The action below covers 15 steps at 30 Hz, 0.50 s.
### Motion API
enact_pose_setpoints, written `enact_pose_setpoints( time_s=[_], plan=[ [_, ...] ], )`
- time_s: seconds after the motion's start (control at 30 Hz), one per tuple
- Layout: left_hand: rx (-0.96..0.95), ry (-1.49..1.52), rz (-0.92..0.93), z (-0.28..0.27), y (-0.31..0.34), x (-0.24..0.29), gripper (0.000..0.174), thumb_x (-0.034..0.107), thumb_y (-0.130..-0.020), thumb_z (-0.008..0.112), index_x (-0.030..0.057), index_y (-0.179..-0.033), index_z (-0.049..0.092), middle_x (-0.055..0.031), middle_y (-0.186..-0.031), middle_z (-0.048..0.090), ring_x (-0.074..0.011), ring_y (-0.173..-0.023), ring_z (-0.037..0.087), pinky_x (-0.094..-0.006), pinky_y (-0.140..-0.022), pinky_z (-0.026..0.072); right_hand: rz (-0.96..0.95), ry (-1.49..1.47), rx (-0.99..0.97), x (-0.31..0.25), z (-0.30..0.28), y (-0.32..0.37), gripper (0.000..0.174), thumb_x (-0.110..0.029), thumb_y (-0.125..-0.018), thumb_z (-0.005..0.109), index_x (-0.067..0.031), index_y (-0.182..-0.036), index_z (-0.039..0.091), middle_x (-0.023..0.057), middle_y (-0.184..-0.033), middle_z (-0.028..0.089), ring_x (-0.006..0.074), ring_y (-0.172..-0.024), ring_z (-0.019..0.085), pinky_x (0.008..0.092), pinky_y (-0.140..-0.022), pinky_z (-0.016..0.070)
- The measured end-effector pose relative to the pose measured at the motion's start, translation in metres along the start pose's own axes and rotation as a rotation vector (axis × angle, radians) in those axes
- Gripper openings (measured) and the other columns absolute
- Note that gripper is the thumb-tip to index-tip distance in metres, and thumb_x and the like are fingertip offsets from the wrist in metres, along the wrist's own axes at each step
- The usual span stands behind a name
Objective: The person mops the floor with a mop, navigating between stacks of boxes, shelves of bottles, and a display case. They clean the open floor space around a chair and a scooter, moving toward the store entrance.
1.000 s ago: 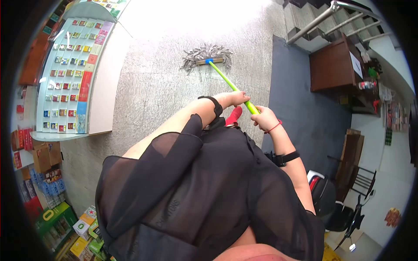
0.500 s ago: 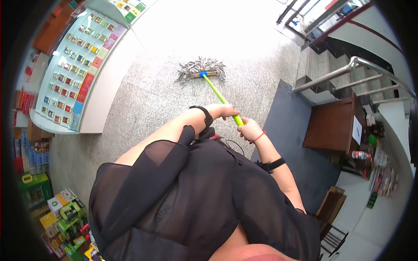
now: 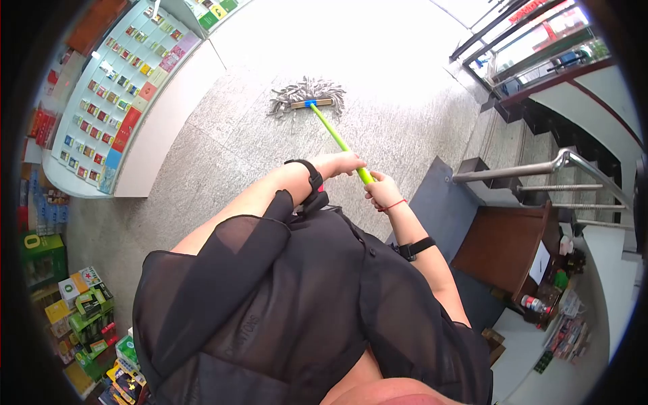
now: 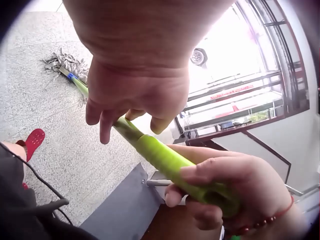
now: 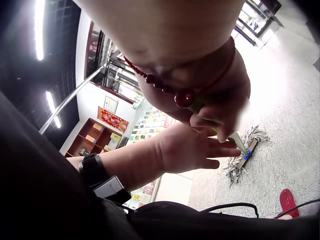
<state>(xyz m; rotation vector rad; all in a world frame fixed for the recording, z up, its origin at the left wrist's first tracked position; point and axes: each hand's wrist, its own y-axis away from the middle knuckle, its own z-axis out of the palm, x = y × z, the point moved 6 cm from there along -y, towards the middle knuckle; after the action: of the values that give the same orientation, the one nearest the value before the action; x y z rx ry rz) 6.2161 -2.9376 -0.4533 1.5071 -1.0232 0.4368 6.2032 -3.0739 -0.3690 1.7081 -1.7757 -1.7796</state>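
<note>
A mop with a green handle [image 3: 329, 132] has its grey strand head [image 3: 308, 90] spread on the floor in front of me, joined by a blue clamp. My left hand [image 3: 341, 163] grips the handle a little below its top end, fingers draped round it in the left wrist view. Close behind it, my right hand [image 3: 385, 192], with a red beaded bracelet on the wrist, holds the thick ribbed grip [image 4: 162, 156] at the top end. In the right wrist view the right hand [image 5: 210, 107] hides most of that grip.
A glass display counter [image 3: 101, 101] with small packs stands at the left. Cartons [image 3: 84, 304] are stacked nearer on that side. At the right are a dark mat [image 3: 432, 196], a brown wooden desk [image 3: 503, 246] and steps with a metal handrail [image 3: 506, 174]. A red shoe [image 4: 35, 144] shows below me.
The view has turned, bringing more of the steps and the windows in at the right. Both hands keep their hold on the handle, and the mop head stays on the floor ahead.
</note>
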Motion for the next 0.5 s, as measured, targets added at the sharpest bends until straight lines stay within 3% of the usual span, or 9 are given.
enact_pose_setpoints(
  time_s=[0.03,0.1,0.2,0.23,0.37,0.43,0.5],
  plan=[
    [0.008,0.006,0.006,-0.012,-0.017,0.005,0.044,0.038,-0.08,0.05,-0.0018,-0.097,0.058,-0.0142,-0.082,0.06,-0.022,-0.067,0.058,-0.0348,-0.06,0.0463,-0.005,-0.027,-0.014,-0.009,-0.009,-0.014,0.06,-0.009,-0.074,0.053,-0.0122,-0.131,0.035,0.0055,-0.061,0.053,0.0122,-0.042,0.046,0.0288,-0.035,0.0368],
    [-0.091,0.009,0.021,-0.037,-0.049,0.013,0.044,0.039,-0.079,0.051,0.0036,-0.105,0.053,-0.0099,-0.089,0.058,-0.0191,-0.077,0.059,-0.0285,-0.043,0.0343,0.004,-0.053,-0.016,-0.033,-0.015,-0.043,0.059,-0.009,-0.075,0.053,-0.0115,-0.131,0.035,0.0054,-0.062,0.052,0.012,-0.041,0.045,0.0286,-0.034,0.0355],
    [-0.107,-0.082,0.112,-0.085,-0.071,0.053,0.039,0.039,-0.079,0.051,0.0047,-0.097,0.056,-0.0094,-0.084,0.057,-0.0185,-0.075,0.058,-0.0286,-0.043,0.034,0.005,-0.116,-0.032,-0.076,-0.035,-0.084,0.06,-0.008,-0.075,0.052,-0.0134,-0.132,0.033,0.0039,-0.06,0.048,0.0112,-0.039,0.039,0.0278,-0.032,0.0306],
    [-0.052,0.001,0.017,-0.098,-0.091,0.05,0.037,0.038,-0.079,0.051,0.0053,-0.095,0.057,-0.0094,-0.081,0.056,-0.0181,-0.073,0.057,-0.0291,-0.043,0.0337,0.016,-0.11,-0.035,-0.092,-0.043,-0.097,0.06,-0.008,-0.076,0.052,-0.0137,-0.132,0.032,0.0037,-0.06,0.047,0.0112,-0.039,0.039,0.0277,-0.031,0.0304],
    [-0.072,0.064,0.061,-0.165,-0.146,0.081,0.037,0.038,-0.079,0.051,0.005,-0.094,0.057,-0.0098,-0.079,0.056,-0.0177,-0.068,0.055,-0.0299,-0.043,0.0344,0.02,-0.099,-0.059,-0.157,-0.068,-0.153,0.061,-0.008,-0.077,0.051,-0.0142,-0.134,0.029,0.0033,-0.059,0.045,0.011,-0.038,0.038,0.0276,-0.031,0.0302],
    [-0.152,-0.179,0.141,-0.181,-0.178,0.096,0.038,0.038,-0.079,0.051,0.0043,-0.095,0.056,-0.0101,-0.078,0.056,-0.0178,-0.066,0.053,-0.0311,-0.044,0.0354,0.029,-0.092,-0.046,-0.176,-0.084,-0.175,0.061,-0.008,-0.077,0.051,-0.0142,-0.133,0.03,0.0033,-0.059,0.045,0.0108,-0.038,0.038,0.0274,-0.032,0.0303],
    [-0.086,-0.1,0.091,-0.191,-0.204,0.103,0.04,0.038,-0.08,0.05,0.0007,-0.09,0.059,-0.0107,-0.074,0.057,-0.0197,-0.06,0.053,-0.0324,-0.047,0.0392,0.048,-0.131,-0.032,-0.19,-0.1,-0.194,0.059,-0.008,-0.077,0.051,-0.0133,-0.132,0.032,0.0038,-0.06,0.047,0.0107,-0.039,0.039,0.0275,-0.032,0.0312]
  ],
)
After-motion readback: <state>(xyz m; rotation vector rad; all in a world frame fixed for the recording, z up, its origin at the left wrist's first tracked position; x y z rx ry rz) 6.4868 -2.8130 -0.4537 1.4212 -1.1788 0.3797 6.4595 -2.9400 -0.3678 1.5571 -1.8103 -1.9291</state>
